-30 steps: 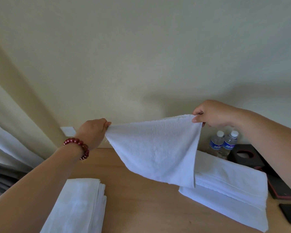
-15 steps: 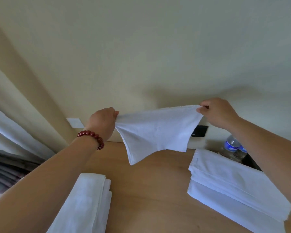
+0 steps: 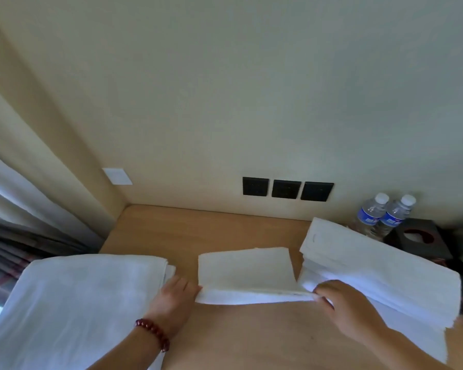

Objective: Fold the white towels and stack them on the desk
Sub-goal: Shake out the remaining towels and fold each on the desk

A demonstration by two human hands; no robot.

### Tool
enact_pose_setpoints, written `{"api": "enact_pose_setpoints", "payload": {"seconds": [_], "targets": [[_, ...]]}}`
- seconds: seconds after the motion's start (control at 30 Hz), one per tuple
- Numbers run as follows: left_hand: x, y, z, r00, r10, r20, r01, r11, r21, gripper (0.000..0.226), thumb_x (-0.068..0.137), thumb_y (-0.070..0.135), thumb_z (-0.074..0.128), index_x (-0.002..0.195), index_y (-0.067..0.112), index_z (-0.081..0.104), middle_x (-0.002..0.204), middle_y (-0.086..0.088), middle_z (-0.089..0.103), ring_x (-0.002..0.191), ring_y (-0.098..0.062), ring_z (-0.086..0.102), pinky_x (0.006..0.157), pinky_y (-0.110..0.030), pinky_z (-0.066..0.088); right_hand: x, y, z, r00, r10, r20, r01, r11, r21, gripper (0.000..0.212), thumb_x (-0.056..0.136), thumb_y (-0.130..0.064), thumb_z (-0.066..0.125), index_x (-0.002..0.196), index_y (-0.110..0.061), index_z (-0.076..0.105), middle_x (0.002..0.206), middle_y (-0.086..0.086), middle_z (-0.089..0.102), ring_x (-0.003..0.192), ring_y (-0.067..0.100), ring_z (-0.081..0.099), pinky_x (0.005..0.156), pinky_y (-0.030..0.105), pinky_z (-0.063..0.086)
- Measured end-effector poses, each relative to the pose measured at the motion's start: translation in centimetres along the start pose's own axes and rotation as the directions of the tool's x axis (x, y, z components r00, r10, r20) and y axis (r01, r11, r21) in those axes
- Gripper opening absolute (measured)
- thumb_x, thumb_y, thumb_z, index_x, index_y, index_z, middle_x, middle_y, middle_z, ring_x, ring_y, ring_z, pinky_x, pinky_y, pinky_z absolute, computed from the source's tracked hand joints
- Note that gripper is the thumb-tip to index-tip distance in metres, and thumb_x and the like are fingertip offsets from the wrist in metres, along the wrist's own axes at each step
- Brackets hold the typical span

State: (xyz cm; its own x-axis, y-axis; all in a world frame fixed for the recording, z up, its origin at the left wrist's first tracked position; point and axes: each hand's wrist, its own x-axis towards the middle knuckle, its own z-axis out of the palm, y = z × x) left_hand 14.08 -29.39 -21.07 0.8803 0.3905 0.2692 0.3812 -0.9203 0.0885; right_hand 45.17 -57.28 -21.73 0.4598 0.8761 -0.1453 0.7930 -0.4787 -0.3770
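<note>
Setting: wooden desk [image 3: 225,231] against a cream wall, three black wall sockets [image 3: 286,188] above its back edge, curtain [image 3: 19,209] at the left.

Item 1, small white towel [image 3: 245,271]: it lies flat on the desk centre, between the two piles and touching neither as far as can be told. Its long axis runs left to right, parallel to the desk's back edge; the far edge points toward the sockets and the near edge is doubled and raised slightly off the wood.

Item 2, your left hand [image 3: 175,300], beaded bracelet [image 3: 153,333] at the wrist: it pinches the towel's near left corner.

Item 3, your right hand [image 3: 342,305]: fingers curled, it pinches the near right corner.

Item 4, pile of white towels at the left [image 3: 78,303]: broad and loosely laid.

Item 5, stack of folded towels at the right [image 3: 372,271]: layered, its long axis slanting away to the left.

Item 6, two water bottles [image 3: 382,217] and a dark tissue box [image 3: 420,239]: back right, clear of the work.

Step in hand, as judged: a fold of the small towel on the desk, with the near edge held at both corners.

Next move, as judged: carry both corners forward together to meet the far edge, keep them level so the sides align, press flat, then fold across the long axis before stacking.
</note>
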Motion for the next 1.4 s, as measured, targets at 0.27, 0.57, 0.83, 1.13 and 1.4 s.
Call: {"api": "enact_pose_setpoints", "payload": {"seconds": [0.27, 0.57, 0.83, 1.13, 1.4], "targets": [[-10.9, 3.5, 7.5, 0.927, -0.005, 0.375, 0.027, 0.998, -0.053, 0.05, 0.108, 0.037, 0.015, 0.074, 0.026, 0.049, 0.069, 0.007, 0.051, 0.062, -0.012, 0.054, 0.045, -0.027, 0.047, -5.8, 1.4, 8.0, 0.957, -0.024, 0.29, 0.047, 0.996, -0.074, 0.022, 0.099, -0.036, 0.048, 0.078, -0.031, 0.05, 0.08, -0.015, 0.042, 0.076, 0.001, 0.042, 0.065, 0.02, 0.034], [-11.8, 7.7, 7.1, 0.751, -0.134, 0.647, 0.065, 0.989, 0.13, 0.028, 0.109, 0.025, 0.033, 0.118, 0.019, 0.059, 0.113, -0.001, 0.062, 0.11, -0.019, 0.058, 0.083, -0.031, 0.047, -7.9, 1.3, 11.2, 0.922, 0.121, 0.368, -0.087, 0.991, -0.106, 0.019, 0.101, -0.035, 0.051, 0.093, -0.032, 0.067, 0.082, -0.013, 0.055, 0.072, 0.006, 0.053, 0.064, 0.023, 0.043], [-13.9, 8.5, 8.9, 0.608, -0.066, 0.791, -0.034, 0.993, 0.109, 0.047, 0.104, 0.002, 0.038, 0.147, 0.021, 0.041, 0.127, -0.007, 0.054, 0.113, -0.027, 0.056, 0.094, -0.036, 0.046, -10.0, 1.9, 12.8, 0.887, 0.175, 0.428, -0.145, 0.984, -0.102, 0.02, 0.102, -0.035, 0.051, 0.109, -0.033, 0.069, 0.08, -0.016, 0.053, 0.067, 0.003, 0.052, 0.053, 0.02, 0.031], [-15.0, 9.1, 9.7, 0.642, -0.399, 0.654, 0.561, 0.826, -0.047, 0.036, 0.107, 0.04, 0.029, 0.086, 0.021, 0.05, 0.081, 0.007, 0.052, 0.081, -0.017, 0.055, 0.07, -0.027, 0.038, -7.4, 1.8, 13.0, 0.901, 0.253, 0.353, -0.311, 0.943, 0.116, 0.021, 0.103, -0.028, 0.05, 0.113, -0.027, 0.068, 0.096, -0.011, 0.067, 0.084, 0.007, 0.061, 0.067, 0.02, 0.044], [-11.7, 7.6, 12.0, 0.384, -0.731, 0.564, 0.91, 0.403, -0.097, 0.046, 0.106, 0.046, 0.025, 0.09, 0.017, 0.057, 0.081, -0.001, 0.059, 0.075, -0.022, 0.056, 0.066, -0.032, 0.041, -1.9, 1.5, 13.5, 0.877, 0.34, 0.339, -0.467, 0.77, 0.435, 0.021, 0.103, -0.023, 0.045, 0.085, -0.03, 0.054, 0.078, -0.009, 0.057, 0.073, 0.009, 0.053, 0.061, 0.028, 0.036]]}}
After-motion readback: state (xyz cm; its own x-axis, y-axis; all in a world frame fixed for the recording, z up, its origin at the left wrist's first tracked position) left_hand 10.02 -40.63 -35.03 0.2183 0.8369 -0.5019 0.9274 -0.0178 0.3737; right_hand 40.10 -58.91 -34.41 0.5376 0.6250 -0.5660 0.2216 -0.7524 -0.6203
